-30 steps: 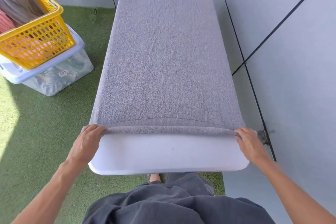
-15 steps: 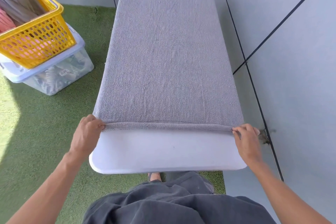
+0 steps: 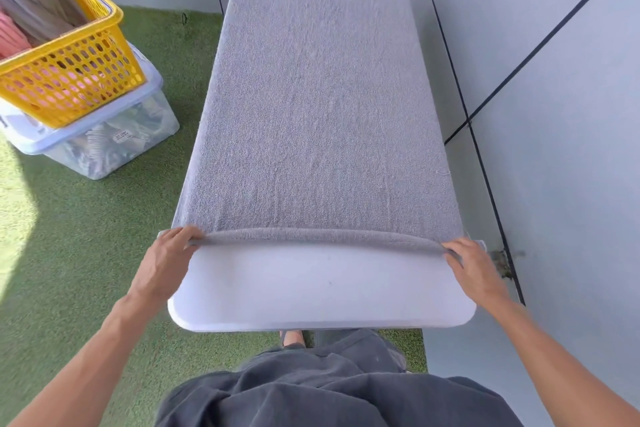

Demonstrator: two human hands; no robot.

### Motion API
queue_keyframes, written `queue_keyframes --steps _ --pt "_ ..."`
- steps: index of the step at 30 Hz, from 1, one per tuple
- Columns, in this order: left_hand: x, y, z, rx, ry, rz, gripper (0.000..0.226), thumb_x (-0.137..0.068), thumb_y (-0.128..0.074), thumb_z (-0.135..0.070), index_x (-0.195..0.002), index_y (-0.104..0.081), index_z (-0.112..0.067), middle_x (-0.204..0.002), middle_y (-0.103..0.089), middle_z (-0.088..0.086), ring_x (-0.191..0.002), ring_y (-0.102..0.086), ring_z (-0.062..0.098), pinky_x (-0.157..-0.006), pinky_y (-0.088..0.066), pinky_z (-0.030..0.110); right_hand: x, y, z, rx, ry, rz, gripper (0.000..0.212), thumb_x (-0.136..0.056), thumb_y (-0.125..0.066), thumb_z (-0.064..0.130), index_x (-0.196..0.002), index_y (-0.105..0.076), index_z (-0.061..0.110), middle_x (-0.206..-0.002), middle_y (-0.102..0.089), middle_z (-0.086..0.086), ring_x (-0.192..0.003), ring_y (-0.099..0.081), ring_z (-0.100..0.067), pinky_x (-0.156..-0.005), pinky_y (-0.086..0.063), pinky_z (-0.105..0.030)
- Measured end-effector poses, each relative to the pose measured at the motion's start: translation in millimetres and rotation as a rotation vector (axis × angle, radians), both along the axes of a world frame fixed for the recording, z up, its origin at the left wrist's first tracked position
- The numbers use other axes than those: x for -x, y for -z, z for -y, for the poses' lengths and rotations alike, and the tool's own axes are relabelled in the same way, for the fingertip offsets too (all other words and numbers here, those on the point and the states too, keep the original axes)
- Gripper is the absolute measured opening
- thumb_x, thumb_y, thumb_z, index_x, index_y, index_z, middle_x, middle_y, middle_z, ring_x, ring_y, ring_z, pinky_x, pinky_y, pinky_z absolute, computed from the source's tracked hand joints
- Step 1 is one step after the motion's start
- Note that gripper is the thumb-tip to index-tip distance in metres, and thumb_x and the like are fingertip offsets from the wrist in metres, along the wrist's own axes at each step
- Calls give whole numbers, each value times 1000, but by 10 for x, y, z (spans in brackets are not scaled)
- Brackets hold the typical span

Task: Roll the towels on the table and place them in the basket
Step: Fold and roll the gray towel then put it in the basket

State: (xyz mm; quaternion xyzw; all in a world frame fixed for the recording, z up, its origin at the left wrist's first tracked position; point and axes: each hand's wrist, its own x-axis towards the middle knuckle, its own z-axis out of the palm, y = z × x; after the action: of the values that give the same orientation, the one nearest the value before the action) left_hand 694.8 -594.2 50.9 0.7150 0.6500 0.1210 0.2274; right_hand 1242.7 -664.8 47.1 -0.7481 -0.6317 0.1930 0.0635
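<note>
A grey towel (image 3: 318, 107) covers the desk (image 3: 322, 295) except its near edge. The left hand (image 3: 166, 263) and right hand (image 3: 474, 267) each pinch one end of its thin starting roll. Rolling should stay tight and even across both corners so it reaches the far edge straight.

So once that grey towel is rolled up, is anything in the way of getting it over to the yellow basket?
Nothing visible blocks it. The basket sits on a clear storage bin left of the table, with open grass between. It already holds cloth, but space remains at its near side.
</note>
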Motion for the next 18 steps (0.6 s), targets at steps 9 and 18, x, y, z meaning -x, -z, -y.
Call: queue_keyframes --steps 9,18 --pt "25 76 -267 58 -184 27 18 -82 -71 -3 -96 -73 -13 -92 -53 10 -84 -51 28 -85 -43 42 102 -147 -201 -30 343 -352 22 -78 -75 8 -77 -63 26 -82 -67 1 -86 -63 -22 -84 -45 -35" --pt "-209 181 197 -224 17 -209 28 -80 -65 10 -106 -64 1 -112 -54 17 -96 -47 35 -72 -54 47 348 114 157 -211 86 282 43 -75 -78 22 -114 -66 7 -112 -55 -6 -106 -45 -28 -96 -36 -41"
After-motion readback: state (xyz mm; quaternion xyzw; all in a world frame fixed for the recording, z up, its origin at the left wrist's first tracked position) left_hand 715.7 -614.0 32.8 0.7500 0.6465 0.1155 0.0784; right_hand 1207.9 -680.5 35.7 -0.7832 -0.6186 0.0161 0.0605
